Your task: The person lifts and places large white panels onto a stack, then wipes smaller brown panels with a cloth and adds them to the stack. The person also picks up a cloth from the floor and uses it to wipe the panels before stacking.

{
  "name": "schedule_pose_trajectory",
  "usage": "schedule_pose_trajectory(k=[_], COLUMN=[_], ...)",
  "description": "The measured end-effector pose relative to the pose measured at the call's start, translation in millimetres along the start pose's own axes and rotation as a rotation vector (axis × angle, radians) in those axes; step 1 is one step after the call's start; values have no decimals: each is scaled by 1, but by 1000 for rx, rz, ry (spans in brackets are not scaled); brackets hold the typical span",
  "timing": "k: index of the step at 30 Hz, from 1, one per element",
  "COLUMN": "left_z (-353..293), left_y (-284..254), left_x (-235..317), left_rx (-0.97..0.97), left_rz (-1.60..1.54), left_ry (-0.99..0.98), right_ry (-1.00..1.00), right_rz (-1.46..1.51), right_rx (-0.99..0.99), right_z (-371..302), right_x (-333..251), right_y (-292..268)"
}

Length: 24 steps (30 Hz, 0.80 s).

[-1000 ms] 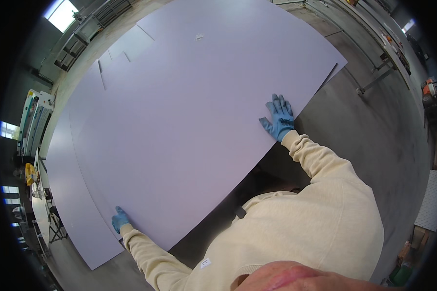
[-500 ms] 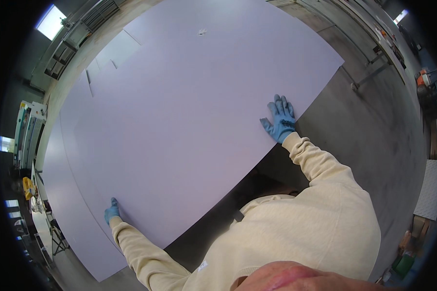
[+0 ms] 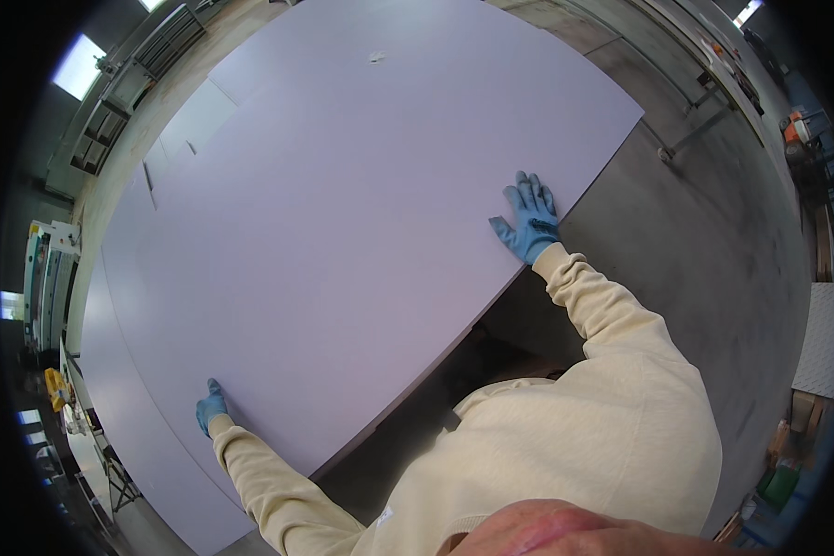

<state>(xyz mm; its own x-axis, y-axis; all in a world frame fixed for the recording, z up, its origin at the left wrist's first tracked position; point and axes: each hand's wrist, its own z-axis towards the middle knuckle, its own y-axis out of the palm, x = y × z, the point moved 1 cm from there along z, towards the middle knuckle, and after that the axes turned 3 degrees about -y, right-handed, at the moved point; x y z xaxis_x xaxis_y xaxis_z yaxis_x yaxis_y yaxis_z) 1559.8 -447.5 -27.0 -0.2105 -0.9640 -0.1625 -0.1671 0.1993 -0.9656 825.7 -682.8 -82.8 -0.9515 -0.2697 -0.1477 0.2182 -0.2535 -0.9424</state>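
A wide, pale lilac-white sheet [image 3: 343, 232] lies flat before me and fills most of the view. My right hand [image 3: 531, 221], in a blue glove, rests palm down near the sheet's right edge with its fingers spread. Toward the lower left, my gloved left hand [image 3: 210, 408] touches the sheet's surface, one digit stretched out and the others partly hidden by the angle. A curved seam line [image 3: 162, 408] runs just left of that hand. Along the near edge, a thin grey-brown strip [image 3: 408, 394] shows beneath the sheet.
A small whitish mark [image 3: 377, 57] is on the sheet's far part. Grey floor [image 3: 695, 296] lies to the right, with a wheeled metal frame [image 3: 681, 139] beyond the far right corner. Metal racks [image 3: 111, 125] stand far left. A white textured panel [image 3: 820, 338] leans at the right.
The sheet and both hands appear slightly farther left in the view, partly with a small camera turn. The strip under the near edge now shows more. Both hands keep their poses.
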Motion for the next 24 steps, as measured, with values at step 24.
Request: schedule_pose_trajectory(k=[24], left_z=[1], left_y=[21], left_x=[16], left_rx=[152], left_rz=[-18], left_ry=[10], right_ry=[43], right_rz=[4], right_rx=[46], right_z=[7], right_x=[16], right_y=[-6])
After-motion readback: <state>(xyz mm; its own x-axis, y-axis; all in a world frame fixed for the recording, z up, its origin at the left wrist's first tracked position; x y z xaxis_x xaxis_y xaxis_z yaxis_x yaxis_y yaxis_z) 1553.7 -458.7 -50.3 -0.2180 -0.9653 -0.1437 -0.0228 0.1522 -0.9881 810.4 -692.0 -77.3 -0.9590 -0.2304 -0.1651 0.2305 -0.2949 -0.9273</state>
